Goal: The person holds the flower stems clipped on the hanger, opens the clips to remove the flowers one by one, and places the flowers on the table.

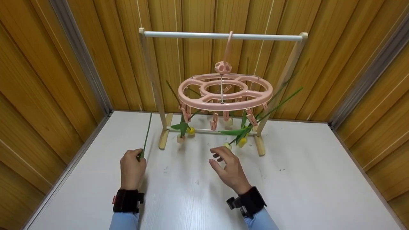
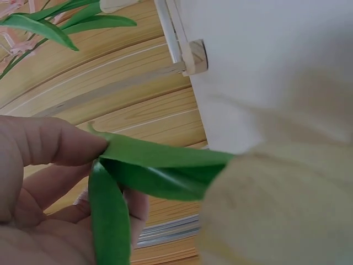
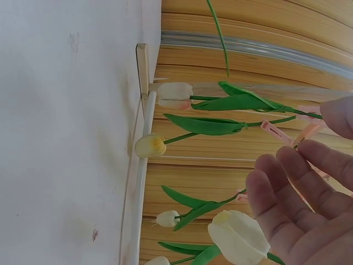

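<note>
My left hand (image 1: pixel 132 167) pinches the green stem of an artificial tulip over the left of the table. In the left wrist view, its leaves (image 2: pixel 165 160) fold out from between thumb and fingers, and its pale bloom (image 2: pixel 276 204) fills the lower right, blurred. My right hand (image 1: pixel 230 167) holds nothing, its fingers slightly bent and apart, below a pink clip hanger (image 1: pixel 225 104). Tulips hang head down from the hanger's clips, among them a yellow bloom (image 1: pixel 242 142) by the right fingertips and a pale pink one (image 3: pixel 175 95) in the right wrist view.
A wooden stand with a white top bar (image 1: pixel 191 34) carries the hanger by its hook. Its feet (image 1: pixel 260 145) rest on the white table (image 1: pixel 191 204). Wood-patterned panels (image 1: pixel 198 16) enclose the back and both sides.
</note>
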### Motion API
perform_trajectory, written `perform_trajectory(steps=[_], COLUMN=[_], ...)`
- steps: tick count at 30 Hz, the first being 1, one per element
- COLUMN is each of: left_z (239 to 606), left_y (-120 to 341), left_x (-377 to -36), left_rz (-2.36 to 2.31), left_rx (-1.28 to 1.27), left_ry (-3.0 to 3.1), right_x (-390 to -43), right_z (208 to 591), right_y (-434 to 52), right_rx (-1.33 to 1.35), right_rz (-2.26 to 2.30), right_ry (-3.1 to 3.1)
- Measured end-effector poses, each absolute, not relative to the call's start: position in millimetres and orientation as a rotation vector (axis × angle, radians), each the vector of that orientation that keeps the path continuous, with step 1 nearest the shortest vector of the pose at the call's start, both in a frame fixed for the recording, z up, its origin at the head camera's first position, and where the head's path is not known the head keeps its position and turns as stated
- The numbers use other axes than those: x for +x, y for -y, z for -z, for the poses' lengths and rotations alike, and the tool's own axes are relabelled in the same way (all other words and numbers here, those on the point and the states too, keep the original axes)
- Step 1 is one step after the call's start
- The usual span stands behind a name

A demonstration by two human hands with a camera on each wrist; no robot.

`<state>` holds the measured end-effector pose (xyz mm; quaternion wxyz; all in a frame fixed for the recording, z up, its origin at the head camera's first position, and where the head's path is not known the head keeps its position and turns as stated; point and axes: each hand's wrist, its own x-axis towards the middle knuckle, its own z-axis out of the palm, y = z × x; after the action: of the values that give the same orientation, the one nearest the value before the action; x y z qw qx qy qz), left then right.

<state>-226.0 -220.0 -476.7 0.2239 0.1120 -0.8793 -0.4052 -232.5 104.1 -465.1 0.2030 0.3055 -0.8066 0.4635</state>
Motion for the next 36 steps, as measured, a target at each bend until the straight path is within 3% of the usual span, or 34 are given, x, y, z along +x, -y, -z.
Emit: perform_trajectory(steps=[36], left_z=[499], left_y=[225], left_x=[-245], left_rz=[0.989], left_rx=[0.392], left_ry=[2.614], right_x=[-234], right_z=[474], right_y=[-100], right_rx=[0.893], right_rz=[-1.306], right_ry=[2.289])
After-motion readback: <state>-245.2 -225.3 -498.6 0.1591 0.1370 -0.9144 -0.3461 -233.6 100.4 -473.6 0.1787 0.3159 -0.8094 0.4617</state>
